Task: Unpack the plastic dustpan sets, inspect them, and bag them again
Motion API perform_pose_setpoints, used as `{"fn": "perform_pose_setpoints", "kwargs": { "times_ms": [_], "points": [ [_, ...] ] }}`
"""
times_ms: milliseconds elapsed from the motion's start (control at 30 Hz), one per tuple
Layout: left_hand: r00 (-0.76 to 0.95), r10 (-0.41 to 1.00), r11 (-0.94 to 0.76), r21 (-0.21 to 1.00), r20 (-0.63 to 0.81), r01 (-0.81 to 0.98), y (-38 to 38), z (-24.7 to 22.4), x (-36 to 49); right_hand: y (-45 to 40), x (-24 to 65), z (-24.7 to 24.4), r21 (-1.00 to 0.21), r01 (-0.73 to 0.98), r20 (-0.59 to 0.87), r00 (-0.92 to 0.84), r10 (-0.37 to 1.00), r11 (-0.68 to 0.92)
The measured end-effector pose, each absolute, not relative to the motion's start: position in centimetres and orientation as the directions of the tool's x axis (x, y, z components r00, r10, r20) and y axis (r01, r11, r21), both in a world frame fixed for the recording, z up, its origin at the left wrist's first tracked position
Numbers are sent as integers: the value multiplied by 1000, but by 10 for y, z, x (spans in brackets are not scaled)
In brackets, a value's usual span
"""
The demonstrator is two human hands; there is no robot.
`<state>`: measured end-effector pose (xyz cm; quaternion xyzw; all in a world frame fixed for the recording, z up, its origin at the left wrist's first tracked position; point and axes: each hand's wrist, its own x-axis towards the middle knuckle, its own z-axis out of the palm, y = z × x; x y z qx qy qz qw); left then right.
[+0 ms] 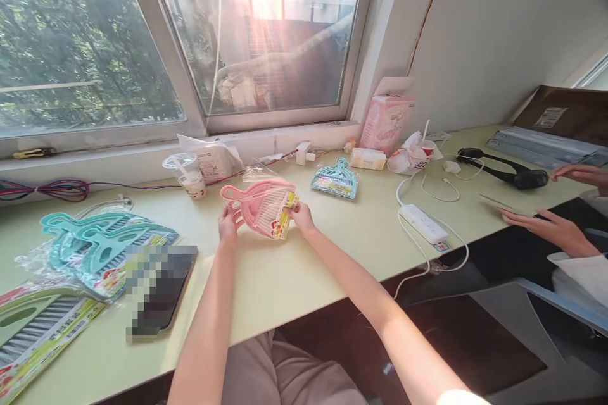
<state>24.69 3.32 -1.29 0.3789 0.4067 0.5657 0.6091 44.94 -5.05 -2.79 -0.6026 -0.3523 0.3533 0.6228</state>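
We have the pink dustpan set (256, 201) between our hands, at the centre of the dial, over the pale table (266, 291). Our left hand (228, 223), at its eight o'clock, has fingers closed around the rim below the handle. Our right hand (301, 216), at three o'clock, pinches the printed card (284, 220), thumb in front; the fingers behind are mostly hidden. We cannot tell whether the set's lower edge touches the tabletop.

The right-hand pinch looks like the weak point: if we pull there, the card could crease or tear, or the brush part could slip from the pan. Should the left grip loosen, the set could swing down towards six o'clock, where the table edge lies near our lap.

At ten o'clock the lidded cup (192, 184) stands close to the handle; a wide sweep that way could tip it. At eight o'clock the phone (164, 291) lies near our left forearm and the teal sets (111, 250), so a dragged elbow could push it. At three o'clock, well apart, the power strip (422, 223) trails a loose cable that our right arm could snag.
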Motion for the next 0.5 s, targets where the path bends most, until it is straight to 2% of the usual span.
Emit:
{"fn": "perform_pose_setpoints", "kwargs": {
  "times_ms": [100, 200, 233, 300, 367, 433, 500],
  "points": [
    [-129, 991, -39, 879, -25, -475, 39, -10, 229, -51, 457, -29, -999, 44, 36, 544, 838, 14],
    [-254, 966, -107, 813, -52, -573, 42, -7, 211, -50, 469, -30, -986, -157, -48, 579, 814, 53],
    [-248, 966, -96, 789, -73, -607, 41, -7, 208, -49, 472, -30, -969, -238, -83, 578, 812, 71],
    [-88, 994, -4, 750, -72, -662, 35, -6, 207, -49, 475, -31, -936, -339, -126, 573, 810, 94],
    [203, 978, 164, 737, -37, -656, 26, -4, 214, -49, 474, -32, -910, -399, -147, 568, 810, 115],
    [483, 875, 333, 752, -23, -568, 14, -2, 224, -50, 472, -32, -874, -466, -171, 556, 813, 135],
    [645, 764, 418, 787, -34, -454, 4, 2, 234, -51, 470, -33, -859, -494, -182, 539, 823, 133]
  ]
}}
